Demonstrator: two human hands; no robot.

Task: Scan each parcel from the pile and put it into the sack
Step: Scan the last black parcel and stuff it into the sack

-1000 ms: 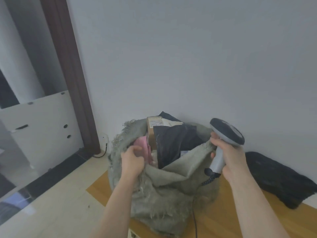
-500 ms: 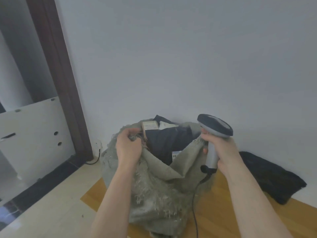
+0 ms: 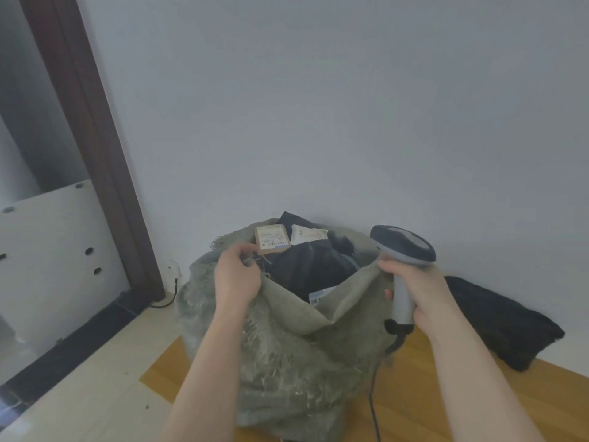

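A frayed grey-green woven sack (image 3: pixel 296 362) stands on the floor against the wall, its mouth open. Inside lie a black plastic parcel (image 3: pixel 312 266), a small brown box with a label (image 3: pixel 271 240) and a white labelled packet (image 3: pixel 307 234). My left hand (image 3: pixel 237 277) grips the sack's rim on the left. My right hand (image 3: pixel 414 288) holds a grey barcode scanner (image 3: pixel 403 247) by its handle and also pinches the sack's right rim. The scanner's cable (image 3: pixel 374 409) hangs down in front of the sack.
A black bag (image 3: pixel 500 320) lies on the floor to the right, by the wall. A dark brown door frame (image 3: pixel 86 129) and a white panel with holes (image 3: pixel 54 256) stand at the left. The sack sits on a wooden board (image 3: pixel 414 393) over pale tiles.
My left hand let go of a pink item inside the sack and moved up to grip the rim. Both hands now pull the sack's mouth up and apart.
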